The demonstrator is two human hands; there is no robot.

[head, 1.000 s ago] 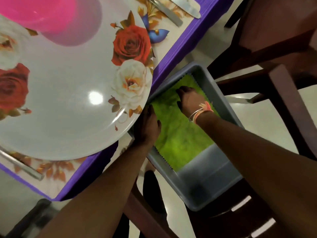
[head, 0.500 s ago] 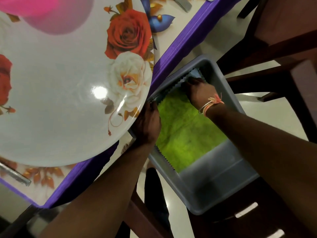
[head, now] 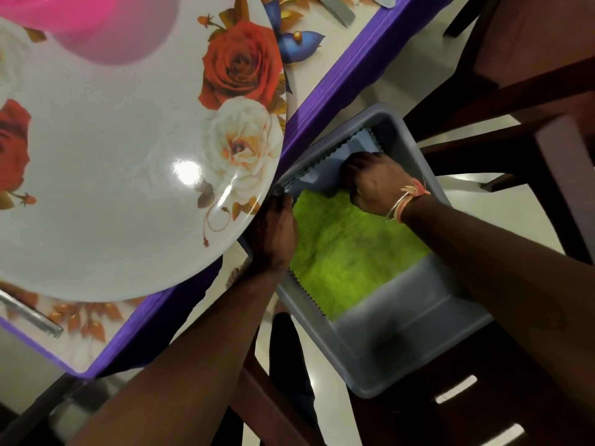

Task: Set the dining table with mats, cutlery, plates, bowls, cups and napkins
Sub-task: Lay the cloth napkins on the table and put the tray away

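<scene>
Done so far: One place looks nearly set. A big rose plate (head: 128,172) sits on a flowery mat (head: 80,320) with a purple edge.
Cutlery: One shiny piece (head: 29,313) lies on the mat at one side of the plate. More shiny pieces (head: 338,12) lie on the mat at the other side. I cannot tell which is a fork, a knife or a spoon.
Pink thing: Something pink (head: 64,11) sits at the plate's rim. It may be a cup or a bowl, but it is too blurry to tell.
Napkins: None is on the mat yet. A green napkin (head: 347,252) lies in a grey tub (head: 402,349), on top of a blue napkin (head: 338,156). The tub sits lower than the mat, just beside the purple edge, with dark wooden chairs (head: 531,75) around it.
Right hand (head: 373,185): Its fingers are curled and they pinch one end of the green napkin. That end is bunched up, so the blue napkin shows past it.
Left hand (head: 273,233): It grips the tub's rim on the side next to the plate. I think it holds the tub steady.
Step now: I think the person is picking a napkin to lift out.
Left to do: A napkin has to come out of the tub and go beside the plate. Other places at the table are out of sight, so I cannot tell if they need things too.
</scene>
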